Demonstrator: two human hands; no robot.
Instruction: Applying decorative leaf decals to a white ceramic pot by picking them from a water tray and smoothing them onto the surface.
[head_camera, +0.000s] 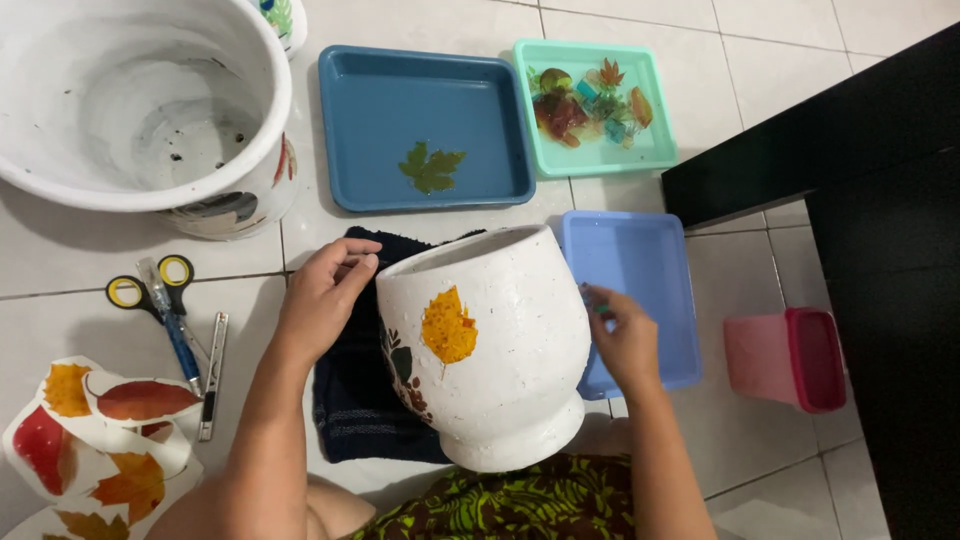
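A: What is sitting in the middle, and what is stuck on it?

B: A white pot (500, 350) is lying tilted on a dark blue towel (350, 400) on the tiled floor (760, 440), mouth pointing away from the person. A yellow leaf sticker (448, 327) is showing on its side, with darker green and red leaf stickers (402, 372) lower down near the towel.

A: What are the hands doing?

B: The left hand (322, 300) is resting at the pot's rim, fingers curled over the edge. The right hand (622, 335) is pressing against the far side, fingers pinched on something small and greenish that I cannot make out.

A: And around it?

B: A lilac tray (655, 265) is lying just behind the right hand. Beyond the pot, a blue tray (400, 90) is holding one green leaf cut-out (431, 167), and a mint tray (640, 150) is holding coloured cut-outs in water. A pink box (790, 358) is standing at right. At left, yellow-handled scissors (150, 285), a craft knife (212, 375), sheets of leaf stickers (90, 430), and a larger white pot (140, 100).
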